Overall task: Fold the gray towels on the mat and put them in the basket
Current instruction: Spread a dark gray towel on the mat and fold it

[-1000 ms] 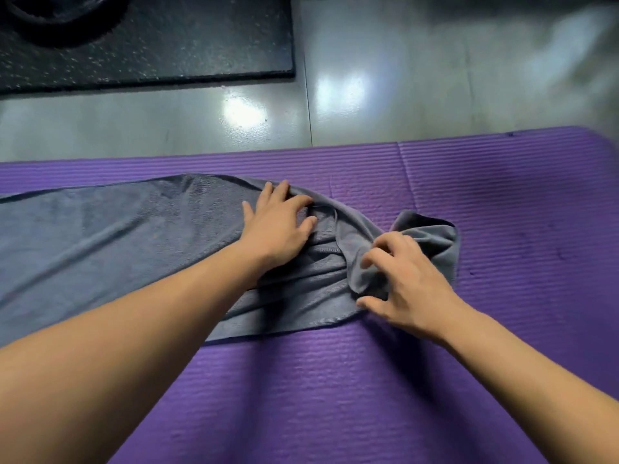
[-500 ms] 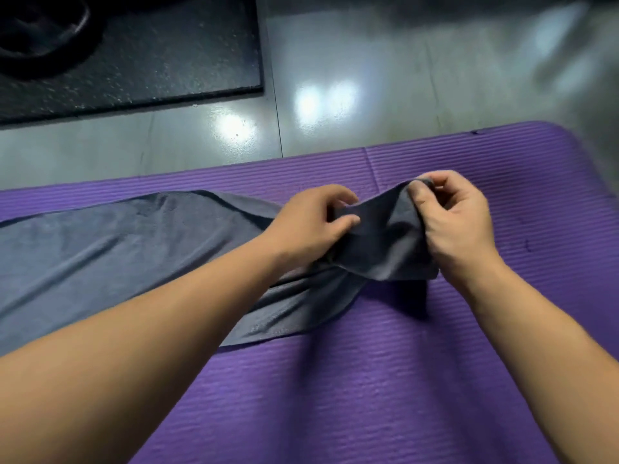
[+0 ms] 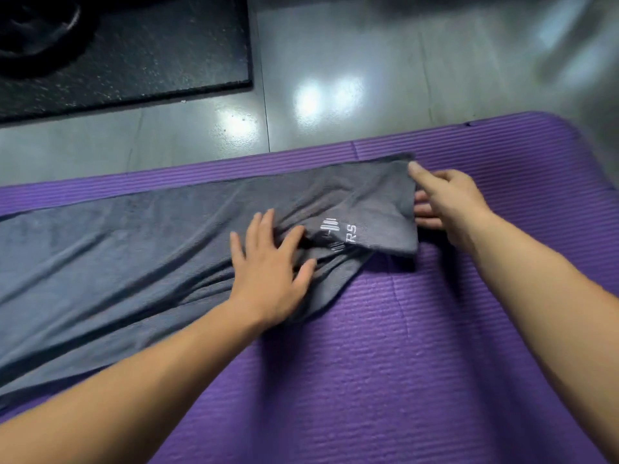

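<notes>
Purple mat [image 3: 435, 329] holds one gray towel [image 3: 134, 249]; left grip [image 3: 268, 276] spread, right grip [image 3: 449, 205] pinching it.

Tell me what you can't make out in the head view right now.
Head view:
Basket: outside the frame.
Gray towel: left end cut by the frame's left edge.
Right hand: some fingers hidden behind the towel's end, grip unclear.
White logo: creases hide part of it.

The gray towel [image 3: 134, 259] bears white stitched letters [image 3: 351, 234] "RS" beside a barred logo [image 3: 330, 229].
</notes>
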Demonstrator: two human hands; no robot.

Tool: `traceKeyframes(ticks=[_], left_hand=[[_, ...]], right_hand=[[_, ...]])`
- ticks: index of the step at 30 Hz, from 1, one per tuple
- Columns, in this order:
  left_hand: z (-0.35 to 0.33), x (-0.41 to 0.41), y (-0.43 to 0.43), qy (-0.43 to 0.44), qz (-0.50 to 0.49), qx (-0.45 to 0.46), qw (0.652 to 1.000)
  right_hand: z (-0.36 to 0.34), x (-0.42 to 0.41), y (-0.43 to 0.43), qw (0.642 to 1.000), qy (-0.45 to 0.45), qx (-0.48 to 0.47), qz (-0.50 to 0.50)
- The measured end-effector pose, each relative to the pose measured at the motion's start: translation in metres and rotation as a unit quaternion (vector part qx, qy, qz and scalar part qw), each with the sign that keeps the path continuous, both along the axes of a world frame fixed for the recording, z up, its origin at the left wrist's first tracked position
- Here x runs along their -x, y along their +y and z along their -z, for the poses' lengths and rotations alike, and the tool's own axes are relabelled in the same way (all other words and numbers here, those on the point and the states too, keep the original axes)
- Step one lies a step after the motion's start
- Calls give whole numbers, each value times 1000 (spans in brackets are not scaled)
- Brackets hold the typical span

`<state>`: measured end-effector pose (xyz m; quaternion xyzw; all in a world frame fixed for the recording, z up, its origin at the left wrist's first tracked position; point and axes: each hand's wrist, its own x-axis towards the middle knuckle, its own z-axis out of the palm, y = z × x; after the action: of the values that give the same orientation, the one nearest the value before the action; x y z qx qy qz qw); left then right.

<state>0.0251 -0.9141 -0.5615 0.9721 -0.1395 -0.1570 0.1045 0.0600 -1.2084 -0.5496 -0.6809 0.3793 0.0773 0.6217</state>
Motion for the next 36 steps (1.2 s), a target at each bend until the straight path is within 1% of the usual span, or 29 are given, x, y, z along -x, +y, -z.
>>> traceKeyframes(ticks=[1,3,6,8,10,13,14,16,18,19,20,21,22,23,24,25,26,27,28,30,32,33,35,36], left_hand=[[8,7,7,36,-1,-31,999],[16,12,16,84,-8,-45,995],[19,11,17,91,-12,-32,995],[18,10,16,96,-21,-22,995],[17,11,18,97,-21,-13,995],[15,11,22,92,-11,4,996],[14,12,24,88,-7,14,996],[13,16,28,74,2,32,997],[11,23,32,64,7,46,997],[9,25,33,65,5,52,997],[7,27,35,70,1,56,996],[5,29,37,77,-2,57,995],[3,29,38,84,-2,56,995],[0,30,39,86,1,56,995],[-3,31,40,82,5,62,995],[-5,33,40,72,10,75,995],[-8,36,40,55,15,93,994],[-9,39,41,36,21,111,993],[-11,43,42,18,28,126,991],[-10,53,45,-10,48,136,989],[-7,62,50,-24,63,119,991],[-5,65,54,-25,61,109,992],[-2,70,62,-18,47,90,995],[-1,72,65,-15,43,80,996]], right_hand=[[0,19,2,999,16,12,-27],[-1,51,7,994,55,48,-86],[1,73,18,985,86,71,-133],[6,74,25,982,53,126,-134],[9,72,31,975,-4,195,-111],[6,73,34,958,-130,253,-32],[4,72,35,954,-168,248,-10],[4,67,35,959,-211,187,14],[6,62,35,969,-210,125,24],[7,60,34,972,-198,124,24],[7,58,32,972,-182,149,20],[4,58,29,968,-155,195,7],[-1,59,26,962,-113,248,-9],[-4,61,22,958,-76,276,-19],[-4,64,18,963,-48,264,-24],[-3,68,15,977,-39,209,-20],[-3,74,14,991,-55,119,-6],[-3,83,13,996,-74,47,6],[-2,93,13,996,-91,17,-5],[5,117,12,989,-104,46,-96],[13,136,12,970,-87,112,-197],[17,142,10,961,-87,145,-221],[21,148,9,962,-102,162,-197],[20,148,10,970,-122,140,-157]])
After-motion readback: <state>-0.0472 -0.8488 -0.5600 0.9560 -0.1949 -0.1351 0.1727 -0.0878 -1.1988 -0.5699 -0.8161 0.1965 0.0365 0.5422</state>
